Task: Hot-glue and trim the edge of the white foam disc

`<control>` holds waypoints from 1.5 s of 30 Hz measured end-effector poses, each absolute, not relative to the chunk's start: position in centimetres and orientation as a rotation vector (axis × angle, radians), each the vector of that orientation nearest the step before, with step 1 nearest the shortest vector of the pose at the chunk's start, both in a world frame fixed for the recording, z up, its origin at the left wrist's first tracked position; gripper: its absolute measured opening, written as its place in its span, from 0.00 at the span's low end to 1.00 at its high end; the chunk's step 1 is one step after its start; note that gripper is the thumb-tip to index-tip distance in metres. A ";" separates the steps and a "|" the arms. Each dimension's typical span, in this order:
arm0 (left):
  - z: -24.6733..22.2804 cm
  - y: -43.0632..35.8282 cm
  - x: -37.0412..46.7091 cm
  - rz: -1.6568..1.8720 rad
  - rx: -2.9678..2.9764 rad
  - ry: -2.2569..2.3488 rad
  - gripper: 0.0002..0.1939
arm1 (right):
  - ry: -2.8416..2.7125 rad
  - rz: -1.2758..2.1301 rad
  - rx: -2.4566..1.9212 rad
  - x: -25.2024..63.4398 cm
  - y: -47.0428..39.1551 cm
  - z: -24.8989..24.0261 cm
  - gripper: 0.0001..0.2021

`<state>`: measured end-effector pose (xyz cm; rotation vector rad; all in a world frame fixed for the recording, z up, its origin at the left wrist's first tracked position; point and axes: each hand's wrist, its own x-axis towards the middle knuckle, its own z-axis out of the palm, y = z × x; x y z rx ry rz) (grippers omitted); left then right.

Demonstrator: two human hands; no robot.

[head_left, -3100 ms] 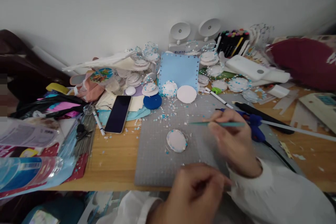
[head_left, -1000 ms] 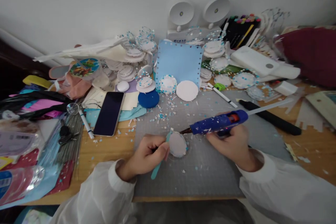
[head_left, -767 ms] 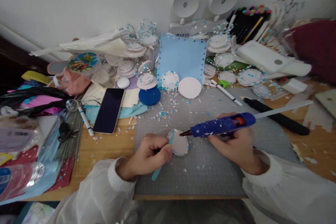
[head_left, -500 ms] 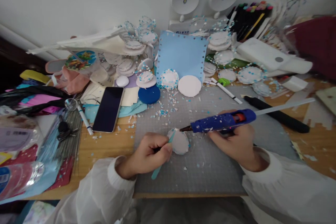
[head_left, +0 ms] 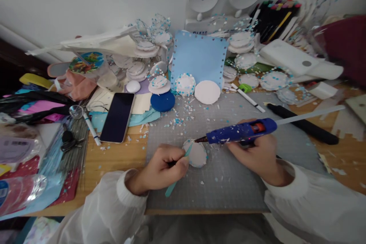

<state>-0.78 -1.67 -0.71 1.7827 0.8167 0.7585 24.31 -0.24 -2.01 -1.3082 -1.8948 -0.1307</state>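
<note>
The white disc (head_left: 198,155) lies just below the centre of the frame on the grey cutting mat (head_left: 228,188), its ragged rim dotted with blue and white bits. My left hand (head_left: 167,166) pinches teal tweezers (head_left: 170,189), which cover part of the disc's left edge. My right hand (head_left: 256,156) is wrapped around a dark-blue glue gun (head_left: 238,132), speckled white; its nozzle meets the disc's top edge in view, though I can't tell whether they touch. Scattered paper bits (head_left: 178,121) lie above. A phone (head_left: 118,117) sits at centre left, a capped marker (head_left: 248,98) at centre right.
</note>
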 end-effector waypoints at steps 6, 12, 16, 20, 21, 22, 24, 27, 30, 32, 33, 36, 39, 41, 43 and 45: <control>-0.6 -1.7 -0.8 0.734 1.776 0.812 0.28 | -1.891 -0.070 -1.348 24.3 -0.4 -1.8 0.05; -0.5 -1.6 -0.9 0.734 1.797 0.807 0.28 | -1.885 -0.072 -1.354 24.4 -0.4 -1.9 0.06; -0.5 -1.6 -0.8 0.734 1.793 0.797 0.27 | -1.889 -0.088 -1.328 24.4 -0.3 -2.1 0.06; -0.5 -1.6 -0.7 0.746 1.800 0.789 0.27 | -1.874 -0.056 -1.312 24.5 -0.3 -2.0 0.06; -0.5 -1.6 -0.7 0.747 1.803 0.789 0.27 | -1.877 -0.046 -1.311 24.4 -0.3 -2.0 0.06; -0.5 -1.6 -0.7 0.748 1.804 0.791 0.27 | -1.880 -0.045 -1.314 24.4 -0.3 -1.9 0.06; -0.5 -1.6 -0.7 0.746 1.803 0.794 0.27 | -1.888 -0.056 -1.316 24.4 -0.3 -1.9 0.05; -0.6 -1.7 -0.8 0.744 1.791 0.794 0.27 | -1.876 -0.056 -1.314 24.4 -0.3 -1.9 0.05; -0.6 -1.7 -0.8 0.741 1.796 0.799 0.28 | -1.862 -0.027 -1.338 24.4 -0.4 -2.0 0.05; -0.6 -1.7 -0.8 0.740 1.804 0.803 0.28 | -1.871 -0.018 -1.357 24.4 -0.4 -2.0 0.05; -0.6 -1.7 -0.8 0.739 1.805 0.804 0.28 | -1.875 -0.017 -1.362 24.4 -0.3 -2.0 0.05; -0.6 -1.6 -0.8 0.742 1.798 0.808 0.28 | -1.872 -0.018 -1.354 24.4 -0.3 -1.9 0.06; -0.5 -1.6 -0.7 0.749 1.797 0.813 0.29 | -1.858 -0.004 -1.343 24.3 -0.3 -1.8 0.06; -0.4 -1.6 -0.7 0.741 1.809 0.815 0.29 | -1.859 -0.005 -1.346 24.3 -0.3 -1.7 0.07; -0.3 -1.5 -0.8 0.724 1.822 0.824 0.29 | -1.874 -0.025 -1.343 24.4 -0.3 -1.8 0.06; -0.3 -1.5 -0.8 0.716 1.824 0.827 0.29 | -1.886 -0.060 -1.332 24.5 -0.3 -2.0 0.06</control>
